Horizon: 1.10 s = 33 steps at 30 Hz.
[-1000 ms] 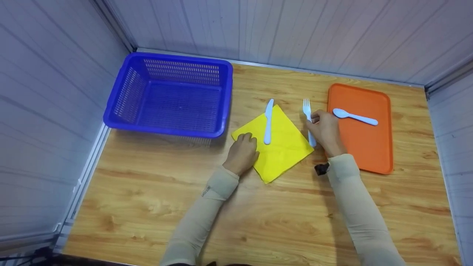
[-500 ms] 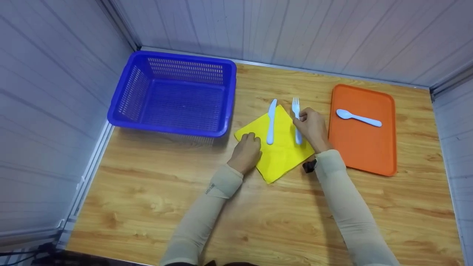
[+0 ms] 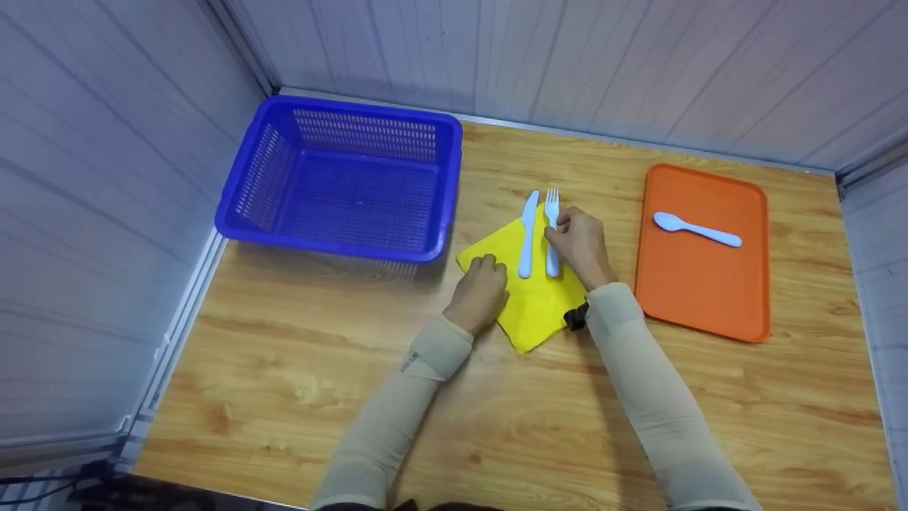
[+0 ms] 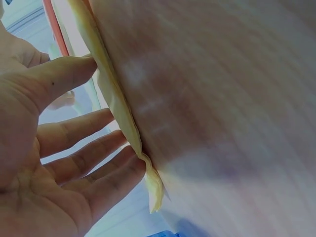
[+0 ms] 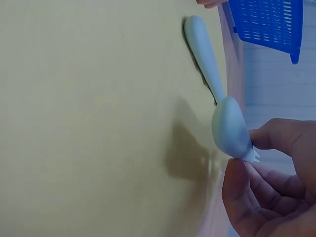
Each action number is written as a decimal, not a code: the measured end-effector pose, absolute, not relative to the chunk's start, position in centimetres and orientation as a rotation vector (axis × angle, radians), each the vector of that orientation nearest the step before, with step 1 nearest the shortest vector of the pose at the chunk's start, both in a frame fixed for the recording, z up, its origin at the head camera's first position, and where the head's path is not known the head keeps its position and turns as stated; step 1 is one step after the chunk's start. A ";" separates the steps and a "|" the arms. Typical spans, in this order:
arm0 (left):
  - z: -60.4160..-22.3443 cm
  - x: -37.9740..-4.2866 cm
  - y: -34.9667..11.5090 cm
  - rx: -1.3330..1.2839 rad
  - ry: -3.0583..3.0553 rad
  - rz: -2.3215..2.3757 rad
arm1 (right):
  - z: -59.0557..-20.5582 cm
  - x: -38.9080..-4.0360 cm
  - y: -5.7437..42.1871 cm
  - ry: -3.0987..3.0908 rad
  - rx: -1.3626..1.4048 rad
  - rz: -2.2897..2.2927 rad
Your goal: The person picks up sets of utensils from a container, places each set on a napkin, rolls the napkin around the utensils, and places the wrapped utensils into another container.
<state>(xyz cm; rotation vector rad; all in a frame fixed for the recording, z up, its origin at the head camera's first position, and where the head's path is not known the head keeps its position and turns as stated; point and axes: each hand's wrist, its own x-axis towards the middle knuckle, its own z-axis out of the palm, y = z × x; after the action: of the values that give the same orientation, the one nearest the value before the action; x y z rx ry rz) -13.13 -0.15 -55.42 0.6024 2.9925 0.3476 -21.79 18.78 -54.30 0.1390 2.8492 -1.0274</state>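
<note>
A yellow napkin (image 3: 533, 312) lies spread on the wooden table. My left hand (image 3: 480, 292) rests its fingertips on the napkin's left side; in the left wrist view the thumb and fingers touch the napkin (image 4: 118, 103) without curling round it. On the napkin lies a white plastic knife (image 3: 528, 238). Just right of it and roughly parallel, my right hand (image 3: 583, 247) pinches a white plastic fork (image 3: 552, 206) between thumb and fingers, tines pointing away. The right wrist view shows the fork's handle end (image 5: 230, 126) raised toward the camera, above its shadow on the napkin.
A blue slotted basket (image 3: 340, 245) stands at the back left with nothing inside. To the right, an orange tray (image 3: 699, 291) bears a white plastic spoon (image 3: 702, 231). Pale panel walls (image 3: 582, 64) rise behind and at both sides.
My right hand has carried the fork leftward from the napkin's right corner to beside the knife. The left hand stays on the napkin. The head view has shifted slightly.
</note>
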 end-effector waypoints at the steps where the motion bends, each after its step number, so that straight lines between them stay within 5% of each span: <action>1: -55.4 -13.1 -0.1 0.596 2.990 0.349 | -54.4 -21.8 18.7 2.842 0.142 -1.025; 33: -55.3 -13.2 -0.1 0.562 2.960 0.343 | -55.7 -22.5 17.6 2.833 0.108 -1.077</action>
<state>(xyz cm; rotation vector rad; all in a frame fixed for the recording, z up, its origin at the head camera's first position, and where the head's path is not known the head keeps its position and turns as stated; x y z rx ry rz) -13.17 -0.09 -55.28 0.5617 2.9605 0.3433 -22.47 17.61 -55.75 0.1081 2.8333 -1.0767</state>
